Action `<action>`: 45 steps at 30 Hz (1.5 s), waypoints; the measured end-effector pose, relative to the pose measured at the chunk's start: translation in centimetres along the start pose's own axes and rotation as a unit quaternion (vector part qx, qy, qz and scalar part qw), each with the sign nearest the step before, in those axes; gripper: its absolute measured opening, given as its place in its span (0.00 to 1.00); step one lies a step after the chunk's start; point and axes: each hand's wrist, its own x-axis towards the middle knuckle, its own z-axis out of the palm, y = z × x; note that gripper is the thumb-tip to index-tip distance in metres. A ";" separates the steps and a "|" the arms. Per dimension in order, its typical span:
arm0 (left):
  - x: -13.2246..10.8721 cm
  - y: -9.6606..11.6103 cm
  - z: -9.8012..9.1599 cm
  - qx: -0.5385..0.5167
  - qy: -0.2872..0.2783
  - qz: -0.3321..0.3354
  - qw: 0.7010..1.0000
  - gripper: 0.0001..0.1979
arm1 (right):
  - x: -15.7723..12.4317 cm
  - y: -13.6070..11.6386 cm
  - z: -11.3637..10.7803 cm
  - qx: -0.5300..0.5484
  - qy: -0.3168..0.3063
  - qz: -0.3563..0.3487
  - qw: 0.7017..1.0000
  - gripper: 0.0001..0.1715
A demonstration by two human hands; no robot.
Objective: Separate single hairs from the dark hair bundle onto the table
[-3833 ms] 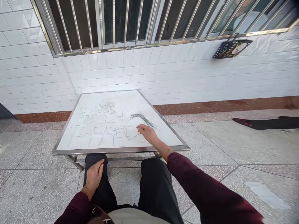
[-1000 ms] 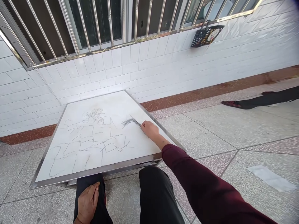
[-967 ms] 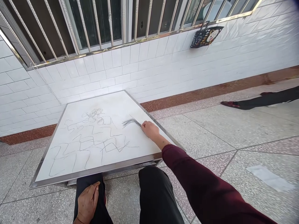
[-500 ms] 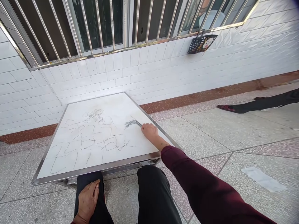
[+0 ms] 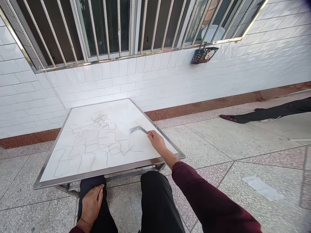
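My right hand (image 5: 157,142) pinches one end of a bundle of thin dark strands (image 5: 138,129) over the right part of a white-topped table (image 5: 121,105). The bundle's loose ends fan out leftward; I cannot tell whether they are hair or fine wire. Bent, kinked single strands (image 5: 93,145) lie spread across the tabletop's left and middle, with a tangled clump (image 5: 99,119) behind them. My left hand (image 5: 91,204) rests on my left knee, fingers curled in and thumb pressed against them. Whatever it may hold is hidden.
A metal rim edges the table, which stands by a white tiled wall (image 5: 126,72). Above are barred windows, with a patterned pouch (image 5: 204,55) hanging from the bars. At right stretches another person's dark-trousered leg (image 5: 274,111). White paper (image 5: 262,187) lies on the floor.
My right hand has drawn back slightly toward me and tilted, so the thumb and finger pinch shows more. The left hand has stayed on the knee. The whole view has shifted a little.
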 end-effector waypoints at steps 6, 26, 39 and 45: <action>-0.8 0.1 0.0 -0.078 -0.002 -0.016 0.997 0.14 | -3.3 -2.6 -1.9 0.117 0.047 -0.030 0.992 0.19; 11.8 10.2 -12.8 -0.543 -0.123 -0.276 0.784 0.23 | -20.1 -12.2 -4.9 0.287 -0.273 -0.094 0.913 0.15; 9.5 11.0 -12.1 -0.558 -0.247 -0.270 0.745 0.25 | -21.2 -14.9 -3.6 0.224 -0.268 -0.261 0.900 0.14; 8.7 10.8 -12.1 -0.592 -0.289 -0.277 0.699 0.27 | -21.8 -14.7 -3.4 0.186 -0.302 -0.329 0.875 0.18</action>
